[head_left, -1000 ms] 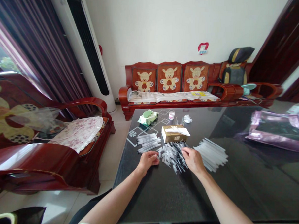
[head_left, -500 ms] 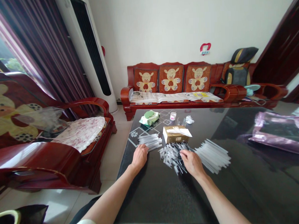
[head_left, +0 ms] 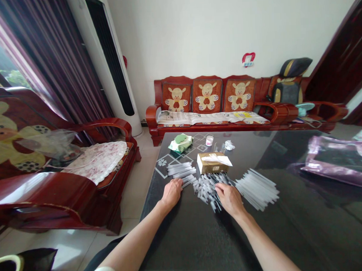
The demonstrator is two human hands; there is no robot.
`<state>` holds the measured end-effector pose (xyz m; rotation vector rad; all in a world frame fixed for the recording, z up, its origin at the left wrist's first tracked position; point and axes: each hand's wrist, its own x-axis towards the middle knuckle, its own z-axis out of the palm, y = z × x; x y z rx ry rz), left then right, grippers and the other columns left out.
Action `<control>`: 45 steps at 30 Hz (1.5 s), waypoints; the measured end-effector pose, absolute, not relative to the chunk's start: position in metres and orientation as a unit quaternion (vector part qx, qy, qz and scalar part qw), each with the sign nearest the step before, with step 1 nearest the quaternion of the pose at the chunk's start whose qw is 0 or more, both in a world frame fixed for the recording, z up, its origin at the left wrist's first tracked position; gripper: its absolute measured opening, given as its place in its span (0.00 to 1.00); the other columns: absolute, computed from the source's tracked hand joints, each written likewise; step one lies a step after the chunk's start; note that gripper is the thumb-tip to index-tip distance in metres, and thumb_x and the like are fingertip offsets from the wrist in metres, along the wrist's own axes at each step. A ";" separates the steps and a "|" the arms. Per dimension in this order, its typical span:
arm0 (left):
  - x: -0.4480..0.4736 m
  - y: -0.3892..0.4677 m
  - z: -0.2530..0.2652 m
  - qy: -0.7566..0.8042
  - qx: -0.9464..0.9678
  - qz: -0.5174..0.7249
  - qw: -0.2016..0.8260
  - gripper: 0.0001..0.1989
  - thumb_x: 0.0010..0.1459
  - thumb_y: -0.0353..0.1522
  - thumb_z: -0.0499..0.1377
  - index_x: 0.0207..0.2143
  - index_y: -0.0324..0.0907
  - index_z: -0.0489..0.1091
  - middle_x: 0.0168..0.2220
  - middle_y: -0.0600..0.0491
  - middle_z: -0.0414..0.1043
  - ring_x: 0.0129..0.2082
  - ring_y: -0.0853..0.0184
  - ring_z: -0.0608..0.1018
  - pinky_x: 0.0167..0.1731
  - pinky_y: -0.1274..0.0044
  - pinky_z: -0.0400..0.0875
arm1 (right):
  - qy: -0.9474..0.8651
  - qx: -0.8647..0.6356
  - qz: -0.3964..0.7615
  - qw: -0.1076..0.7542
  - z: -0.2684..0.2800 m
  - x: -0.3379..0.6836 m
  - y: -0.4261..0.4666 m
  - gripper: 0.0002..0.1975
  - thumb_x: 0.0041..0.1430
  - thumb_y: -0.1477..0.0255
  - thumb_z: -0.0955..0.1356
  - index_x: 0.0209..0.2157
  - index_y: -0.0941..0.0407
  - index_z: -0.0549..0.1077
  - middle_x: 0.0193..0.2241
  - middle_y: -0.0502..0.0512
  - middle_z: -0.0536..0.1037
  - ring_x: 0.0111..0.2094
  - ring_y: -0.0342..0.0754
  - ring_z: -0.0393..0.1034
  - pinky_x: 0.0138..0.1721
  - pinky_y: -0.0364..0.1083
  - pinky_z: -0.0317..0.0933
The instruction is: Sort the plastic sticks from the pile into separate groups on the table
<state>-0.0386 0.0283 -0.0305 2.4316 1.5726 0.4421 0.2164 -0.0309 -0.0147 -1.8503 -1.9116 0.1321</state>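
On the dark table, my left hand rests at the front edge of a row of thin whitish sticks that look like pens. Its fingers are curled against the nearest sticks; whether it grips one is hidden. My right hand is over a loose pile of short pale tubular pieces mixed with black sticks. Its thumb and forefinger are pinched together at the pile, and what lies between them is too small to make out. Right of that hand lies a fanned stack of long translucent tubes.
Behind the pile stands a gold tissue box. Farther back are a green wipes pack, a small white cup and crumpled white tissue. A purple-edged plastic bag lies at the right. Wooden seats stand beyond and left.
My left hand has shifted slightly towards me and to the right, along the row's front edge. My right hand has moved a little left over the pile.
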 end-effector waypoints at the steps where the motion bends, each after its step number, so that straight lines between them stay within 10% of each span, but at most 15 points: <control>1: -0.038 0.028 -0.031 0.530 0.824 0.165 0.115 0.10 0.57 0.26 0.54 0.40 0.43 0.72 0.40 0.47 0.73 0.43 0.60 0.74 0.43 0.74 0.65 | -0.698 -0.672 0.051 0.241 -0.014 0.215 -0.031 0.14 0.62 0.71 0.60 0.37 0.55 0.78 0.34 0.57 0.81 0.36 0.52 0.76 0.38 0.46 0.62; 13: -0.015 0.020 -0.016 0.361 0.441 0.432 0.699 0.14 0.49 0.35 0.65 0.36 0.36 0.70 0.27 0.51 0.73 0.26 0.70 0.75 0.30 0.77 0.72 | -0.568 -0.538 0.484 0.391 -0.021 0.176 -0.037 0.18 0.58 0.59 0.63 0.35 0.60 0.75 0.22 0.54 0.78 0.18 0.44 0.70 0.17 0.40 0.59; 21: -0.009 0.011 -0.012 0.311 0.416 0.433 0.737 0.16 0.47 0.34 0.68 0.37 0.34 0.70 0.27 0.50 0.74 0.27 0.69 0.77 0.31 0.78 0.73 | -0.450 -0.474 0.638 0.407 -0.012 0.166 -0.042 0.23 0.57 0.53 0.63 0.31 0.61 0.71 0.20 0.55 0.77 0.17 0.43 0.71 0.17 0.39 0.59; 45: -0.008 0.008 -0.008 0.343 0.406 0.423 0.734 0.18 0.46 0.39 0.69 0.33 0.34 0.71 0.26 0.48 0.76 0.24 0.70 0.77 0.29 0.79 0.73 | -0.425 -0.468 0.625 0.458 -0.007 0.165 -0.044 0.16 0.49 0.60 0.72 0.26 0.61 0.72 0.20 0.54 0.77 0.18 0.43 0.70 0.19 0.40 0.61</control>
